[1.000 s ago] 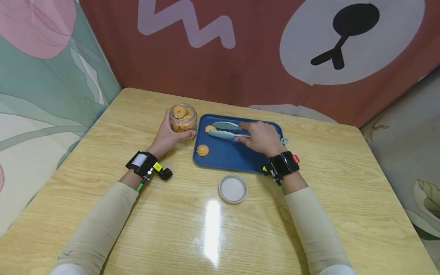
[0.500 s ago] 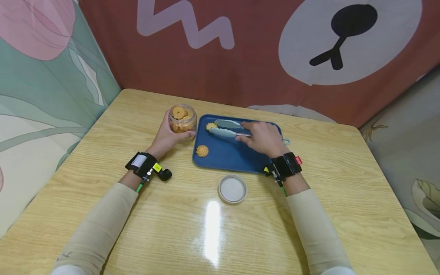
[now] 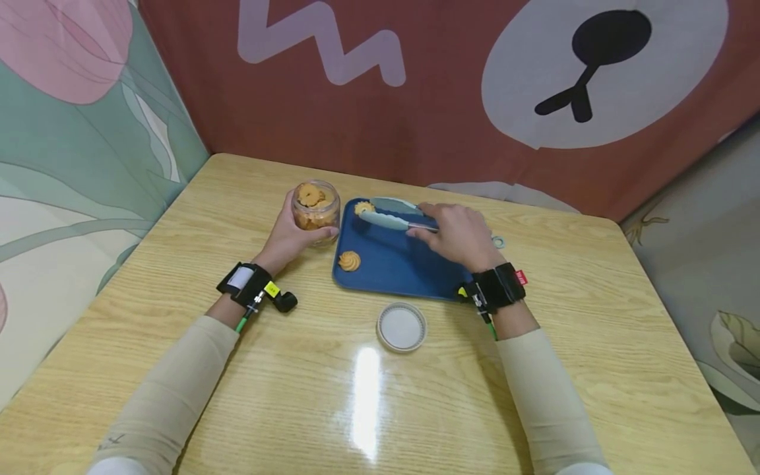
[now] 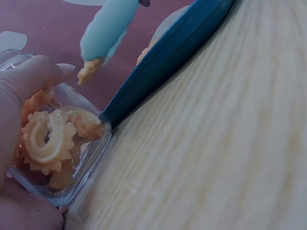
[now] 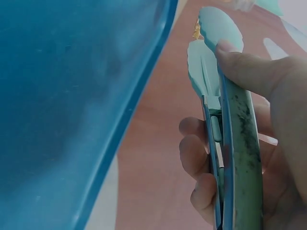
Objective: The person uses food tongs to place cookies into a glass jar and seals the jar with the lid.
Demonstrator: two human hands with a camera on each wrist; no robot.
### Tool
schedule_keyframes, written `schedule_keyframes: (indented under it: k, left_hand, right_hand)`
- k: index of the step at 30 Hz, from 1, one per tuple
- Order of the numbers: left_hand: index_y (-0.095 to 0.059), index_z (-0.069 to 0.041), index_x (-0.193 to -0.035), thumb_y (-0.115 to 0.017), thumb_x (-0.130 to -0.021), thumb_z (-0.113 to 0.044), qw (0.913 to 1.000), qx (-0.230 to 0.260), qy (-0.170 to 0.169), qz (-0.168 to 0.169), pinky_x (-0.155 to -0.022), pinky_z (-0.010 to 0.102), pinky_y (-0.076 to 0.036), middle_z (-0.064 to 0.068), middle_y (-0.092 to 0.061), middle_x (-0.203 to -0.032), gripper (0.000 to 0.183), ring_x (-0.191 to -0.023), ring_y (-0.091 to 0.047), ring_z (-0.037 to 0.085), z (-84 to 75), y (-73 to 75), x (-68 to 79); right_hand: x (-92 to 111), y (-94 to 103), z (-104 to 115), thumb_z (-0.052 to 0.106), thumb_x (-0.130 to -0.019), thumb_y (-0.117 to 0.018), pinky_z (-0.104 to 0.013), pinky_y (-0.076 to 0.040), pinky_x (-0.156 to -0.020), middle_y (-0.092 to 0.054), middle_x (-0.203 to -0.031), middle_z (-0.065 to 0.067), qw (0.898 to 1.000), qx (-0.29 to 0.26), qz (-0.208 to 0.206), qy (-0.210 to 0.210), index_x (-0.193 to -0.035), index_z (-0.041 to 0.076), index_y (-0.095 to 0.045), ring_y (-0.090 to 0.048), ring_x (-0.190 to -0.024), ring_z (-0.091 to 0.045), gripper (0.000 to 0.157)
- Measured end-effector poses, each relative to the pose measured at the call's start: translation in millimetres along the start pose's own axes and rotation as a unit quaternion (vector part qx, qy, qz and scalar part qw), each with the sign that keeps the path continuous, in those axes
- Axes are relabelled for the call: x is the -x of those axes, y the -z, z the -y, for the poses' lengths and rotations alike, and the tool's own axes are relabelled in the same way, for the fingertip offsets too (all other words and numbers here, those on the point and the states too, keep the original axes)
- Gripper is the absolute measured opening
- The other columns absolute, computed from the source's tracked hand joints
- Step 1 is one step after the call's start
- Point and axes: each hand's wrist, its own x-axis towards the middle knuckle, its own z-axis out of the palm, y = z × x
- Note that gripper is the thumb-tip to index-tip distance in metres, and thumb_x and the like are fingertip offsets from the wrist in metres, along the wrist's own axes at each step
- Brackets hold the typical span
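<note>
My left hand (image 3: pixel 287 232) grips a clear jar (image 3: pixel 323 219) around its side, on the table just left of the blue tray (image 3: pixel 404 267). Ring-shaped cookies (image 4: pixel 48 141) with ridged edges fill the jar. My right hand (image 3: pixel 460 234) holds a pair of light-blue tongs (image 3: pixel 386 220), thumb on one arm and fingers curled under the other. Between the tong tips is a cookie (image 4: pixel 89 71), raised above the tray's rim in the left wrist view and near its far left corner in the head view. A swirled cookie (image 3: pixel 349 261) lies at the tray's near left.
A round, pale lid (image 3: pixel 402 326) lies on the wooden table (image 3: pixel 285 389) in front of the tray. Behind the table hangs a red-brown printed cloth (image 3: pixel 415 132). The jar's wall stands close to the tray's left rim.
The tongs have risen with the cookie between their tips, toward the tray's far left corner. My right hand has shifted slightly right. The left hand and jar have stayed still.
</note>
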Motion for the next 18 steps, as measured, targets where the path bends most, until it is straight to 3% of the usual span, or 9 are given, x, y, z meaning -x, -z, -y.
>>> schedule_keyframes:
  k: [8,14,18]
  left_hand:
    - [-0.022,-0.025,-0.163,-0.089,-0.084,-0.018,1.0000,-0.002,-0.002,0.000,-0.128,0.046,-0.032,0.007,-0.040,-0.161,0.104,-0.151,-0.039,0.023,-0.1,0.0,0.6]
    - [-0.019,-0.022,-0.165,-0.088,-0.084,-0.012,1.0000,0.005,0.002,0.004,-0.129,0.047,-0.031,0.010,-0.038,-0.163,0.107,-0.153,-0.038,0.025,-1.2,0.6,-0.5]
    - [-0.017,-0.020,-0.165,-0.087,-0.084,-0.010,0.9999,0.011,0.005,0.006,-0.129,0.048,-0.030,0.011,-0.036,-0.164,0.108,-0.154,-0.036,0.027,0.5,1.0,-2.5]
  right_hand:
    - [-4.2,10.4,8.3,0.050,-0.096,-0.074,-0.033,-0.031,-0.052,-0.064,-0.074,-0.005,0.999,0.004,-0.030,0.013,-0.138,0.014,-0.069,-0.053,-0.062,-0.022,0.056]
    - [-8.4,17.7,16.1,0.048,-0.095,-0.075,-0.033,-0.032,-0.051,-0.075,-0.089,-0.008,0.997,0.008,-0.066,0.039,-0.138,0.013,-0.069,-0.052,-0.058,-0.021,0.055]
    - [-11.6,23.8,24.0,0.050,-0.096,-0.074,-0.032,-0.033,-0.051,-0.070,-0.079,-0.008,0.996,0.010,-0.075,0.055,-0.137,0.012,-0.069,-0.053,-0.059,-0.021,0.056]
